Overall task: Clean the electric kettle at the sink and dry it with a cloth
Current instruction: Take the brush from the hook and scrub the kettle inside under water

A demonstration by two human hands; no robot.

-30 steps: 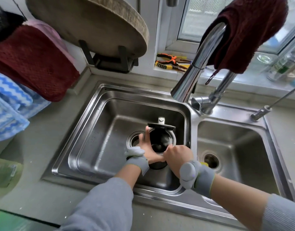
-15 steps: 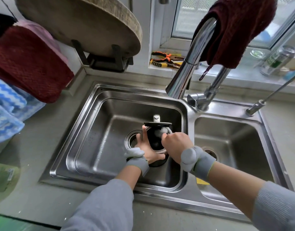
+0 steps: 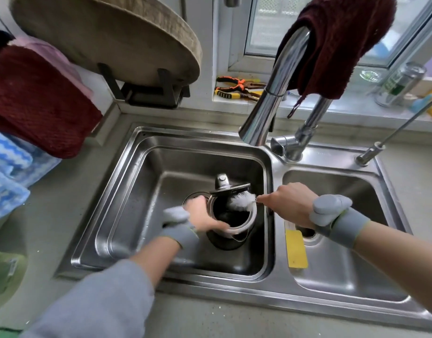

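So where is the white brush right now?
The brush is at the kettle's open mouth in the left sink basin, held by the right hand.

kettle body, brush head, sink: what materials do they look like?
Kettle: looks like brushed stainless steel, with a shiny metal rim; its lid and base look like black plastic.
Brush head: white, fluffy, probably soft synthetic bristles or sponge; blurred.
Sink: stainless steel, satin finish with streaky reflections.
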